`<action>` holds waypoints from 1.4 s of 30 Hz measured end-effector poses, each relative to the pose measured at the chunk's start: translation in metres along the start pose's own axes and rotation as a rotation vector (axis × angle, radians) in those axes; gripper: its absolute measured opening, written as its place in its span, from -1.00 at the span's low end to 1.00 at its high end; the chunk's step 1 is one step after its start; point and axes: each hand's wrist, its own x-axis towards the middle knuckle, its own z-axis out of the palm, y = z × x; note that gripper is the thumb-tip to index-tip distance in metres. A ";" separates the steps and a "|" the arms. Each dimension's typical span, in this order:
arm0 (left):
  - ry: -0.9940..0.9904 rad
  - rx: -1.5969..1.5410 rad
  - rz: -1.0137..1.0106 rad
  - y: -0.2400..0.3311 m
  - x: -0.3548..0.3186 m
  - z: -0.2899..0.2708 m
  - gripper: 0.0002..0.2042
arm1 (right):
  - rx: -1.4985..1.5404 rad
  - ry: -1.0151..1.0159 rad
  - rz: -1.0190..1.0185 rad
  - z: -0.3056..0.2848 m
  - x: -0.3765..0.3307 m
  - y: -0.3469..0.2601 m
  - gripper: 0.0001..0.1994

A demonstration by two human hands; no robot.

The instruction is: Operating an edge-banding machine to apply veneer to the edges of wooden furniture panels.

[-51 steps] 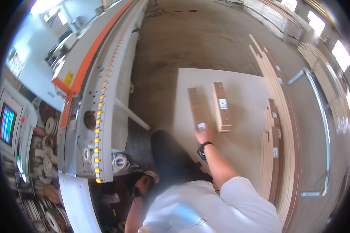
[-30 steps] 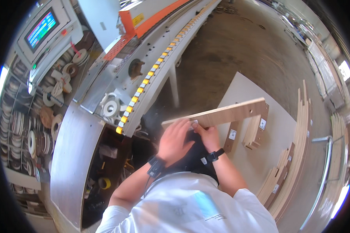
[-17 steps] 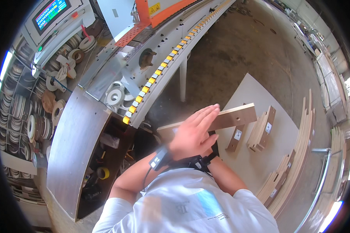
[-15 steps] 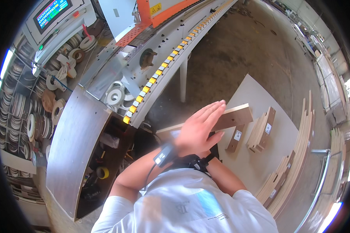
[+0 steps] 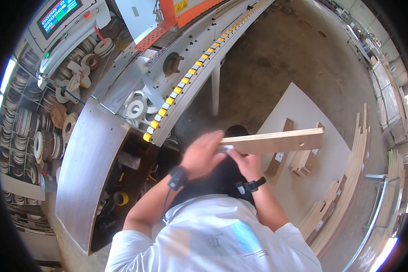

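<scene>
A long narrow wooden board (image 5: 276, 143) with a pale layered edge, a brown face and a hole near its right end is held in front of my body. My right hand (image 5: 249, 167) grips it from below near the left part, thumb against the brown face by a white label (image 5: 225, 148). At the board's left end lies my left hand (image 5: 201, 155), slightly blurred, its fingers stretched out over the edge and its thumb lower down. That hand hides the board's left end. Both wrists wear black straps with small devices.
Ahead runs a machine with a yellow-and-white roller rail (image 5: 177, 90). A metal-topped cabinet (image 5: 84, 181) stands at left, near edging-tape rolls on racks. At right a large pale panel (image 5: 299, 106) carries labelled boards (image 5: 305, 158); longer boards (image 5: 349, 177) lie beyond.
My left hand has slid left along the board to its left end. The board has swung nearly level and shifted right, and my right hand now shows beneath it.
</scene>
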 end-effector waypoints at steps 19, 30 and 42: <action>0.185 0.226 0.113 0.007 -0.023 -0.050 -0.57 | 0.518 0.012 0.351 0.040 -0.002 -0.019 -0.74; 0.362 0.318 -0.009 -0.078 -0.029 -0.156 -0.63 | 0.177 -0.252 0.310 0.016 -0.018 0.026 -0.73; 0.515 0.746 -0.295 -0.246 -0.046 -0.235 -0.71 | 0.151 -0.225 0.440 0.005 -0.009 0.056 -0.77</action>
